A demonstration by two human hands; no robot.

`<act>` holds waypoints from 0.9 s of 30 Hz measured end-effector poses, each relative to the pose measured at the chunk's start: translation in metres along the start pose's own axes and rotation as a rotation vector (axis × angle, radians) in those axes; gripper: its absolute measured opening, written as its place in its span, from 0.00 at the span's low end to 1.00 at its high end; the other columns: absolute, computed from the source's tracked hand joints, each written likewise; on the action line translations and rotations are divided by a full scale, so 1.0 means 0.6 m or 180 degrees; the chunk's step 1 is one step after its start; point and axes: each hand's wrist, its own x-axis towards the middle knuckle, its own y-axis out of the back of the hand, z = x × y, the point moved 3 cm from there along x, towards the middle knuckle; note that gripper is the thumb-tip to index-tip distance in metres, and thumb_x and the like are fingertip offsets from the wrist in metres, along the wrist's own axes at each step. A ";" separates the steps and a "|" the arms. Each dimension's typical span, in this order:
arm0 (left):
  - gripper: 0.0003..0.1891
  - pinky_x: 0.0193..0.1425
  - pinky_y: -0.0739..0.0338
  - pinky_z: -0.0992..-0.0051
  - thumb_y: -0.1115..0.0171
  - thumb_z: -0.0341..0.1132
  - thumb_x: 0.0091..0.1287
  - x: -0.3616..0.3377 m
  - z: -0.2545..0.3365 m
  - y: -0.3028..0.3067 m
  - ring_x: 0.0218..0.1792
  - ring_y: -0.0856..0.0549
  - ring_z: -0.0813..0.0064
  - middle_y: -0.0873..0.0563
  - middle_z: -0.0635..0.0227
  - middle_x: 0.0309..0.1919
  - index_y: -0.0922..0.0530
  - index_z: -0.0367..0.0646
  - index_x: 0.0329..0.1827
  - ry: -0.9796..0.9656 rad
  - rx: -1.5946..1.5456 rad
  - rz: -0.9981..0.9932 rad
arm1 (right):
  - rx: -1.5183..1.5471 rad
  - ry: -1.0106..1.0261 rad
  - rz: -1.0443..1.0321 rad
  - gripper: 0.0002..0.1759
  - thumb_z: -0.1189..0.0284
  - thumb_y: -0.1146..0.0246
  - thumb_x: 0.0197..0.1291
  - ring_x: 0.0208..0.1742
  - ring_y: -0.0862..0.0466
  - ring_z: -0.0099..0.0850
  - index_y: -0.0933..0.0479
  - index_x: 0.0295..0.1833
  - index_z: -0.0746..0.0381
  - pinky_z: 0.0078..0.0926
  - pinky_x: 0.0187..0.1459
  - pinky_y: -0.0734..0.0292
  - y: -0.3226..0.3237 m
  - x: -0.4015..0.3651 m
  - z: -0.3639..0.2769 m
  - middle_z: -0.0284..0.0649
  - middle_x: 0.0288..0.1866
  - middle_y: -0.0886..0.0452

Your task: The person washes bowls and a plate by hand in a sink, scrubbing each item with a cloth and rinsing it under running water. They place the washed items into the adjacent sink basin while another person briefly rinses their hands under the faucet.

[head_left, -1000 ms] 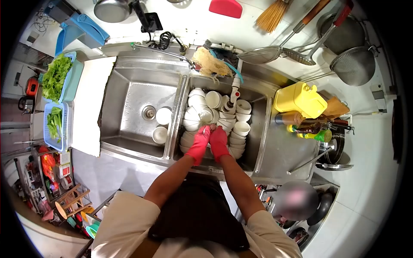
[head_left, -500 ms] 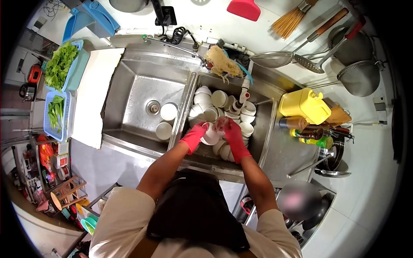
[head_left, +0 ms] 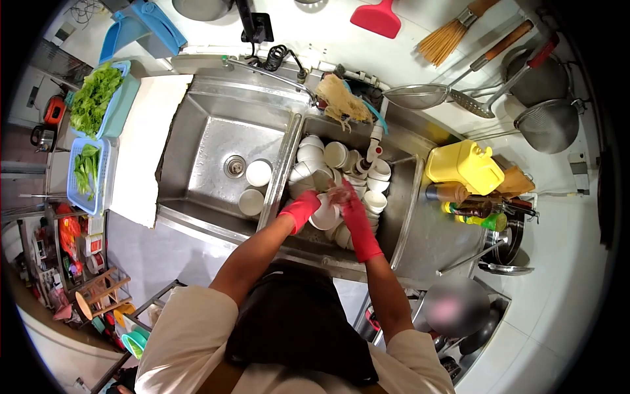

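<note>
Over the right sink basin (head_left: 408, 197), my left hand (head_left: 302, 211) in a pink glove grips the left side of a white bowl (head_left: 324, 214). My right hand (head_left: 355, 213), gloved the same way, is closed on a reddish, see-through scrubber (head_left: 339, 195) at the bowl's upper right edge. Stacked white bowls and cups (head_left: 336, 155) fill the basin around and beyond both hands. Two more white bowls, one (head_left: 259, 173) above the other (head_left: 251, 202), rest in the left basin (head_left: 216, 141) near the divider.
A faucet (head_left: 374, 150) reaches over the right basin. Tan netting (head_left: 342, 100) hangs behind it. A yellow jug (head_left: 463, 167) and bottles (head_left: 482, 214) stand at right. Strainers (head_left: 415, 97) hang on the wall. Left are a white board (head_left: 141, 141) and baskets of greens (head_left: 94, 98).
The bowl in my left hand is tilted more face-up and shows more of its round surface. My right hand and the scrubber have shifted slightly lower, against its edge.
</note>
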 end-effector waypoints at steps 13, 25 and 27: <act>0.14 0.36 0.26 0.75 0.44 0.24 0.49 -0.022 0.041 -0.012 0.32 0.20 0.75 0.17 0.65 0.30 0.21 0.36 0.40 -0.1144 -0.2206 0.1170 | -0.0132 -0.0671 -0.0638 0.04 0.70 0.43 0.50 0.25 0.22 0.32 0.26 0.31 0.59 0.29 0.25 0.27 -0.022 -0.008 0.067 0.40 0.25 0.23; 0.22 0.41 0.24 0.70 0.52 0.23 0.46 -0.047 0.064 -0.008 0.38 0.19 0.67 0.18 0.57 0.36 0.25 0.33 0.48 -0.0837 -0.3209 0.1657 | -0.1056 -0.0515 0.1332 0.08 0.76 0.46 0.46 0.29 0.20 0.34 0.25 0.33 0.67 0.32 0.26 0.26 -0.068 -0.063 0.095 0.46 0.26 0.22; 0.20 0.42 0.24 0.71 0.51 0.25 0.49 -0.051 0.065 -0.014 0.39 0.20 0.68 0.18 0.57 0.35 0.25 0.32 0.47 -0.0173 -0.3960 0.2191 | -0.3947 0.0072 0.0934 0.09 0.65 0.39 0.41 0.20 0.23 0.37 0.22 0.23 0.59 0.36 0.23 0.29 -0.062 -0.036 0.031 0.41 0.21 0.22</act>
